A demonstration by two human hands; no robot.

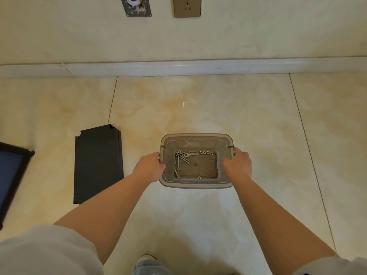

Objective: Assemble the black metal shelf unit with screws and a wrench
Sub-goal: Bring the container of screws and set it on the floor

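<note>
A translucent grey plastic bin point(195, 184) is gripped on both short sides, over the tiled floor. My left hand point(149, 167) grips its left rim and my right hand point(238, 163) grips its right rim. Inside the bin lie several silver screws point(181, 158), a small flat wrench point(190, 154) and a row of nuts point(206, 152); one more nut point(199, 177) lies near the front wall. A black metal shelf panel point(98, 163) lies flat on the floor to the left of the bin. Part of another black shelf piece point(12, 175) shows at the left edge.
A white skirting board point(178, 67) runs along the wall ahead. On the wall are a socket plate point(187, 6) and a metal fitting point(137, 6). My shoe point(146, 260) shows at the bottom centre. Glossy beige tiles point(258, 116) surround the bin.
</note>
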